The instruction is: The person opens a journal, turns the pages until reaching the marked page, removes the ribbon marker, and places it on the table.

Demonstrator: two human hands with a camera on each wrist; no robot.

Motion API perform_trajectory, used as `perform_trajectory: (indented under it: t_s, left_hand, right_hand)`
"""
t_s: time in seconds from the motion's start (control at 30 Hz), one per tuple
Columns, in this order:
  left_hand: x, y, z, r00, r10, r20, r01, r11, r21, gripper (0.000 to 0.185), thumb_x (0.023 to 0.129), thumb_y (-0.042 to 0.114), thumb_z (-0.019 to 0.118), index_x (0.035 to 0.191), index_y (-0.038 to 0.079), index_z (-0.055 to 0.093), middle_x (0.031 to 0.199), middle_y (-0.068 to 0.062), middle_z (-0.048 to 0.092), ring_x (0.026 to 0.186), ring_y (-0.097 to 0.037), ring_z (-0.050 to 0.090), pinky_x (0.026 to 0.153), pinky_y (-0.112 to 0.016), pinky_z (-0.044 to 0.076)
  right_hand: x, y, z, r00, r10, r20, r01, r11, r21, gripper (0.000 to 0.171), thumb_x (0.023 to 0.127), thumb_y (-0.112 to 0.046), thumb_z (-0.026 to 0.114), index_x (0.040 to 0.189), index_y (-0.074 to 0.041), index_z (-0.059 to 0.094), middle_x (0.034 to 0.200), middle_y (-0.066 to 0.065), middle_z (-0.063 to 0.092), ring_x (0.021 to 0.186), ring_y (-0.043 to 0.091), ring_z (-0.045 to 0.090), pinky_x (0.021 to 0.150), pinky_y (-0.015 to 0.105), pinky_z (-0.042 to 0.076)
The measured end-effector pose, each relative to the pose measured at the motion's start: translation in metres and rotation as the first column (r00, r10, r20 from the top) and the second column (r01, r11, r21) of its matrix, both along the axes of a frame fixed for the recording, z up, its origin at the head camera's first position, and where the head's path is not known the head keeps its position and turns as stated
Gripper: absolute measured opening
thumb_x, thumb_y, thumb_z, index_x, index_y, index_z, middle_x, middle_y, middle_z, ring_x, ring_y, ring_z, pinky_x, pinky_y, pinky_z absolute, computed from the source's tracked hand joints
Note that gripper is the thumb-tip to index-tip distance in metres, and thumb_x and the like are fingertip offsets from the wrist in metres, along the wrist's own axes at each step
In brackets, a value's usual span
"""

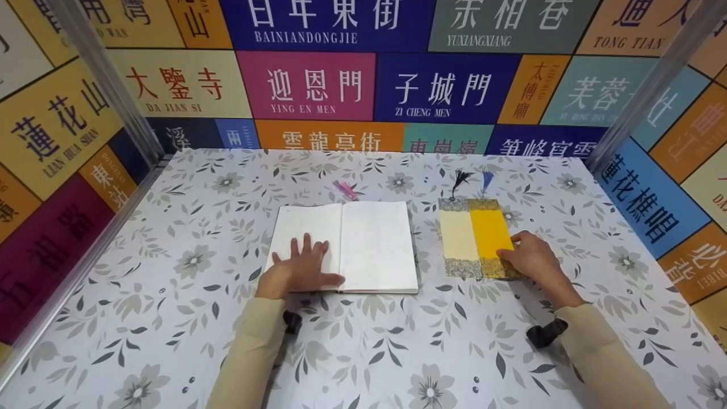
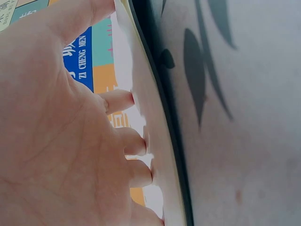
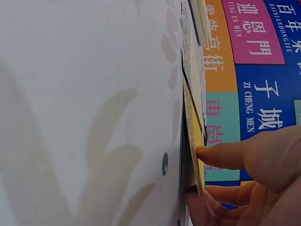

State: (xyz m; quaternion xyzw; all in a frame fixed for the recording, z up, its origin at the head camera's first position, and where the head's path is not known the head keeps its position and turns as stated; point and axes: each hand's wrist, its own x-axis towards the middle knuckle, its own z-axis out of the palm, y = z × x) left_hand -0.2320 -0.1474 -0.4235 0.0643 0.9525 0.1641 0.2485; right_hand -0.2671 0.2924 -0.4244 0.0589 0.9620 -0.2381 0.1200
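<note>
An open book (image 1: 372,244) with blank white pages lies flat in the middle of the flowered table (image 1: 170,318). My left hand (image 1: 302,268) rests flat on its left page with fingers spread; the left wrist view shows the straight fingers (image 2: 134,146) pressing on the page edge (image 2: 157,141). To the right lie two bookmarks side by side, a cream one (image 1: 457,236) and a yellow one (image 1: 489,230), with a black and a blue tassel. My right hand (image 1: 525,255) pinches the yellow bookmark (image 3: 195,136) at its near right corner, a finger on top and the thumb under the lifted edge.
A pink tassel (image 1: 345,190) sticks out from behind the book's far edge. Walls of coloured signs with Chinese characters close the table in at the back (image 1: 363,85), left and right, with metal posts at the back corners. Bare tablecloth lies in front of the book.
</note>
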Motion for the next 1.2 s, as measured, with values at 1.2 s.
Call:
perform_trajectory:
  t_s: [1.2]
  left_hand:
    - [0.001,0.0,0.002,1.0,-0.012,-0.003,0.012,1.0,-0.003,0.097,0.093,0.063,0.055,0.163,0.014,0.009,0.166,-0.026,-0.01,0.153,-0.05,-0.01,0.113,-0.081,0.001]
  right_hand:
    - [0.014,-0.086,0.02,0.96,0.214,-0.18,-0.242,0.959,-0.148,0.074,0.103,-0.037,0.054,0.158,0.001,0.022,0.16,0.031,0.024,0.147,0.049,0.026,0.118,0.065,0.027]
